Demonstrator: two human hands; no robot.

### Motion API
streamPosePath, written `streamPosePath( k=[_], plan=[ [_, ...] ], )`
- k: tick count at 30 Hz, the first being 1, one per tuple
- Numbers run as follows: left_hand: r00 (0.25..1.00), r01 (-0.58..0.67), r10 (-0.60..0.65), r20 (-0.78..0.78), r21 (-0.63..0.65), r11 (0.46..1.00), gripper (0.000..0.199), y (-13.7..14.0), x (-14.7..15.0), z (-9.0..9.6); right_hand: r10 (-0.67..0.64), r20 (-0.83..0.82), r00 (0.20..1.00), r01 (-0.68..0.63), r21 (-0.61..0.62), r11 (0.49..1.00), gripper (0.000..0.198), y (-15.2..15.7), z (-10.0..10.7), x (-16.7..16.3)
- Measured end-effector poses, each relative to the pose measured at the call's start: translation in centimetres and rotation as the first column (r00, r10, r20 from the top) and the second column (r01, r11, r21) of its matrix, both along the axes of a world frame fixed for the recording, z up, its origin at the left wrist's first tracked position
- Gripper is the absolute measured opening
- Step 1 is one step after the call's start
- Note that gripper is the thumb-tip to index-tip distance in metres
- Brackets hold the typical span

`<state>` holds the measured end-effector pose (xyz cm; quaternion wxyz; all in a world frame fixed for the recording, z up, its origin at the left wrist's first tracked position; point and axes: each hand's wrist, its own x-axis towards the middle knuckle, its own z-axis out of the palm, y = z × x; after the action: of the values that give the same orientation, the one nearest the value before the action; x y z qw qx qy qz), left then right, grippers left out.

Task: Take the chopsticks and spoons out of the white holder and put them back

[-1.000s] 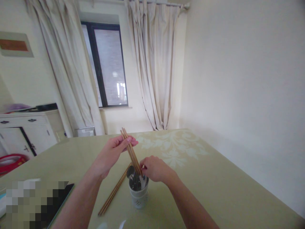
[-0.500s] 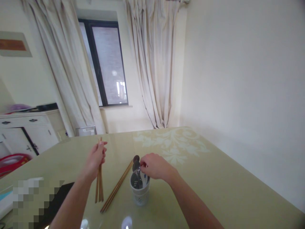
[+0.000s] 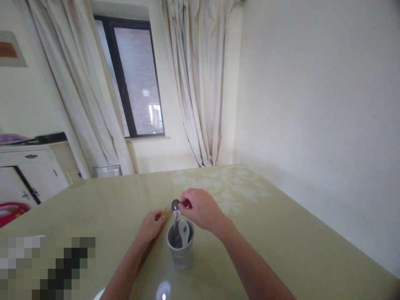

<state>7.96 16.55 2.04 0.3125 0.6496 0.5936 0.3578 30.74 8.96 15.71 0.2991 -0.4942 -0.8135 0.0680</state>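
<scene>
My right hand point(image 3: 196, 206) is closed, its thumb and fingertips pinching the bowl of a metal spoon point(image 3: 175, 206). The spoon's handle points down into a light, ribbed cup point(image 3: 181, 257). Inside the cup stands a white ceramic spoon point(image 3: 184, 232) with a small blue mark; the shiny metal beside it is hard to make out. Left of the cup, low at the tabletop, my left hand point(image 3: 152, 225) has its fingers curled over thin wooden chopsticks point(image 3: 153, 246). The hand and forearm cover part of them, so I cannot tell which are gripped and which only lie there.
Everything stands on a glossy greenish table point(image 3: 250, 246) with a pale leaf pattern at its far end. A blurred-out patch point(image 3: 62, 266) covers items at the lower left. Beyond are a white cabinet point(image 3: 43, 171), curtains point(image 3: 200, 83), a window and a wall.
My left hand has lowered its raised chopsticks and moved right, to those lying beside the cup. My right hand has risen slightly with the spoon; fewer spoon heads show in the cup.
</scene>
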Motion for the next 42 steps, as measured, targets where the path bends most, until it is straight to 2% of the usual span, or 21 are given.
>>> streamPosePath(
  k=[3,5,7,9,11,13,15,16,18,20,22,24,26,28,31,34,37,39,42],
  plan=[
    [0.998,-0.056,0.055,0.014,0.032,0.998,0.044,0.1,0.1,-0.5,0.001,-0.196,0.981,0.033,0.169,0.985,0.012,-0.8,1.4,0.9],
    [0.991,-0.129,0.125,0.051,0.088,0.988,0.052,0.0,0.2,0.1,0.004,-0.299,0.954,0.088,0.295,0.952,0.011,-1.2,2.2,1.3],
    [0.966,-0.218,0.182,0.185,0.196,0.956,0.057,-0.8,0.5,1.9,0.016,-0.355,0.935,0.129,0.380,0.916,0.009,-1.4,2.5,1.4],
    [0.916,-0.263,0.138,0.376,0.306,0.915,0.060,-2.3,1.4,4.9,0.035,-0.368,0.929,0.133,0.423,0.896,0.009,-1.4,2.2,1.0],
    [0.894,-0.104,-0.067,0.444,0.349,0.931,0.060,-4.2,2.6,8.4,0.045,-0.371,0.928,0.138,0.453,0.881,0.011,-1.2,1.7,0.3],
    [0.857,0.096,-0.241,0.455,0.319,0.943,0.061,-5.8,4.0,11.3,0.043,-0.388,0.920,0.156,0.468,0.870,0.012,-0.7,1.0,-0.6],
    [0.844,0.204,-0.322,0.430,0.298,0.933,0.056,-6.4,4.9,12.8,0.041,-0.408,0.912,0.158,0.441,0.884,0.011,-0.2,0.4,-1.2],
    [0.855,0.219,-0.325,0.404,0.287,0.932,0.051,-6.2,5.0,12.9,0.039,-0.413,0.910,0.146,0.407,0.902,0.009,0.1,0.2,-1.4],
    [0.909,0.183,-0.260,0.326,0.248,0.951,0.044,-4.9,4.3,11.9,0.026,-0.405,0.914,0.105,0.297,0.949,0.010,0.6,-0.3,-1.4],
    [0.973,0.089,-0.119,0.195,0.160,0.983,0.042,-2.9,2.5,9.9,0.001,-0.355,0.935,0.056,0.148,0.987,0.024,1.1,-0.9,-1.1],
    [0.999,-0.042,0.042,0.004,0.046,0.998,0.038,-0.9,0.3,7.6,-0.013,-0.269,0.963,0.014,0.001,1.000,0.034,1.6,-1.6,-0.8],
    [0.980,-0.127,0.118,-0.161,-0.044,0.991,0.033,0.5,-1.7,5.5,-0.003,-0.199,0.980,-0.019,-0.112,0.994,0.039,2.0,-2.2,-0.7],
    [0.954,-0.176,0.150,-0.258,-0.080,0.981,0.023,1.1,-3.0,3.8,0.025,-0.165,0.986,-0.056,-0.186,0.981,0.030,2.2,-2.7,-0.8],
    [0.928,-0.214,0.176,-0.329,-0.085,0.973,0.012,1.2,-3.6,2.7,0.047,-0.145,0.988,-0.077,-0.210,0.975,0.010,2.3,-2.7,-1.0],
    [0.888,-0.250,0.191,-0.419,-0.092,0.964,0.005,0.7,-3.7,1.8,0.046,-0.158,0.986,-0.073,-0.168,0.983,0.015,2.1,-2.2,-1.0],
    [0.866,-0.253,0.185,-0.464,-0.088,0.963,0.006,0.4,-3.4,1.8,0.040,-0.272,0.961,-0.062,-0.076,0.995,0.016,1.6,-0.9,-0.4],
    [0.869,-0.234,0.178,-0.462,-0.067,0.970,0.013,0.3,-3.1,3.2,0.044,-0.459,0.888,-0.032,0.034,0.999,0.017,0.8,0.4,0.7],
    [0.890,-0.182,0.153,-0.429,-0.028,0.983,0.025,-0.2,-2.4,5.2,0.054,-0.577,0.815,0.001,0.094,0.996,0.017,0.3,1.0,1.2],
    [0.967,0.024,-0.005,-0.256,0.072,0.997,0.046,-2.3,0.2,9.4,0.069,-0.692,0.718,0.041,0.141,0.989,0.018,-0.4,1.5,1.2]
  ],
)
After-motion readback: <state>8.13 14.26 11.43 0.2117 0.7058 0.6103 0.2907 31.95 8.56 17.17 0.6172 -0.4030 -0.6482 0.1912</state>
